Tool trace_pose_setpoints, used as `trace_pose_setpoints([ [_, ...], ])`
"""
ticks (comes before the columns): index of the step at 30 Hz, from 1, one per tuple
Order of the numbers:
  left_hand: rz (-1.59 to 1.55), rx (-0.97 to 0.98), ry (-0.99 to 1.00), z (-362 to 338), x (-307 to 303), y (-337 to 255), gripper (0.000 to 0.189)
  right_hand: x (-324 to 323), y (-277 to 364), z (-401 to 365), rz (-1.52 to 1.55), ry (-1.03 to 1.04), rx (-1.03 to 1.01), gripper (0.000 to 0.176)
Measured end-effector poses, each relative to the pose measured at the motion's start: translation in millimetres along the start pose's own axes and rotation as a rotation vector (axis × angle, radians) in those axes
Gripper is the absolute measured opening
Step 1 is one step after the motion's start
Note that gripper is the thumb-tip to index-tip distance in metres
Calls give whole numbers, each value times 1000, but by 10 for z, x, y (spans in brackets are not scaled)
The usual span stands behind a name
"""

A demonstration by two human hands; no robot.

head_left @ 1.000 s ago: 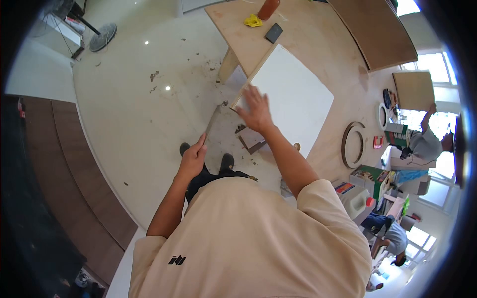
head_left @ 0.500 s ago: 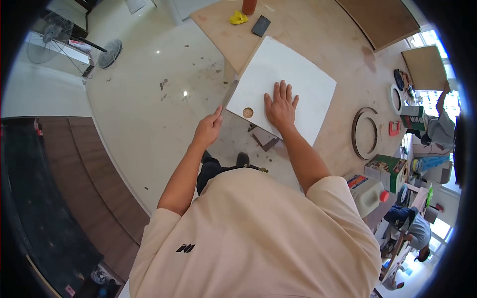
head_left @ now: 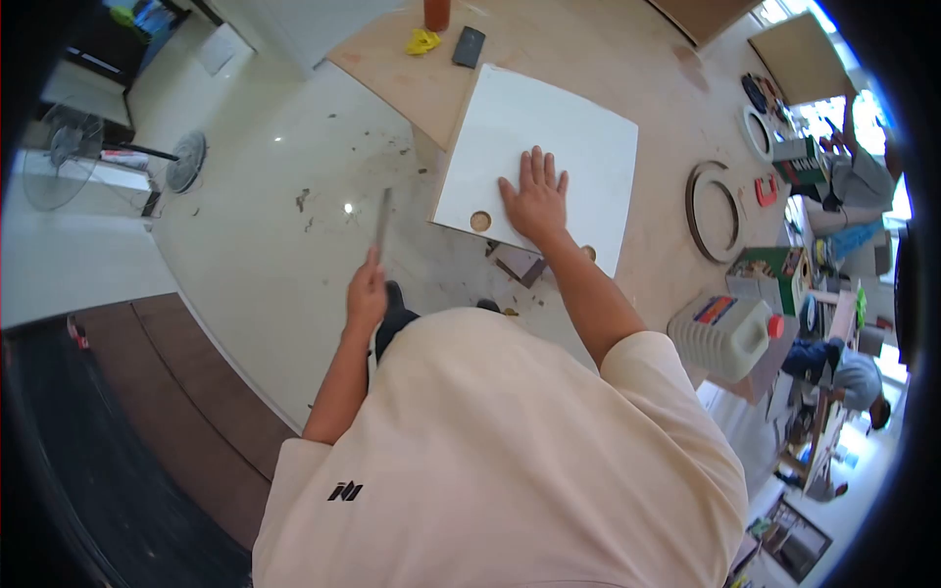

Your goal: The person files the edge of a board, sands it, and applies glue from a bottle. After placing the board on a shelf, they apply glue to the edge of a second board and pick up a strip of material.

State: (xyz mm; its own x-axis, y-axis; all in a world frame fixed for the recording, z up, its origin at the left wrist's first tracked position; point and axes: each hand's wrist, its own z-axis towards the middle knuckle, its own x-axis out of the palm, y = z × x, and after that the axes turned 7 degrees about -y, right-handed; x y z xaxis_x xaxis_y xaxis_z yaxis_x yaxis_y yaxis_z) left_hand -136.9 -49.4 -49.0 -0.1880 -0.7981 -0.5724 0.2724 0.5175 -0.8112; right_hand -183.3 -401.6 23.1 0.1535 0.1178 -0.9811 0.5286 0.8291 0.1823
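Observation:
My right hand (head_left: 535, 196) lies flat, fingers spread, on a white square board (head_left: 554, 127) that rests on a plywood workbench (head_left: 657, 108) and juts over its near edge. A round hole (head_left: 480, 221) shows at the board's near left corner, just left of that hand. My left hand (head_left: 366, 292) is closed around the handle of a long flat metal file (head_left: 381, 222), held out over the floor, well to the left of the board and apart from it.
On the bench lie a wooden ring (head_left: 714, 211), a yellow rag (head_left: 423, 41), a dark block (head_left: 469, 46) and an orange bottle (head_left: 436, 14). A white jug (head_left: 723, 334) stands near right. Wood scraps (head_left: 520, 263) lie underfoot. Fans (head_left: 181, 160) stand left. Other people (head_left: 853, 176) work at right.
My left hand has drawn the file away from the board's left edge, back and down to the left. My right hand stays pressed flat on the board.

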Motion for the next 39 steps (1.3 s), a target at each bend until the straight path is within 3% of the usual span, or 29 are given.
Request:
trace_pose_setpoints([
  [2,-29,-73,2,-195,-328,541,46,59,313,-195,-34,12,-67,73],
  [8,356,-485,305,-505,-1611,1604,46,208,1066,-605,-8,-40,-176,70],
  [12,423,-537,400,-361,-2107,1762,47,141,1093,-695,-3,-68,-277,64],
  [23,275,-281,520,571,-1880,2031,46,39,1028,-618,85,-22,-245,47],
  [25,290,-257,565,712,-1828,1719,46,71,1060,-611,120,-31,-225,46],
  [30,209,-117,545,720,-1763,1713,45,78,1061,-637,247,-65,-161,40],
  [33,227,-162,558,586,-1827,1733,45,104,1111,-660,327,-126,-94,36],
  [36,191,-358,604,415,-1901,2055,46,179,1189,-543,365,-156,67,46],
  [39,190,-494,618,218,-1961,2582,47,62,1635,-393,90,-75,276,64],
])
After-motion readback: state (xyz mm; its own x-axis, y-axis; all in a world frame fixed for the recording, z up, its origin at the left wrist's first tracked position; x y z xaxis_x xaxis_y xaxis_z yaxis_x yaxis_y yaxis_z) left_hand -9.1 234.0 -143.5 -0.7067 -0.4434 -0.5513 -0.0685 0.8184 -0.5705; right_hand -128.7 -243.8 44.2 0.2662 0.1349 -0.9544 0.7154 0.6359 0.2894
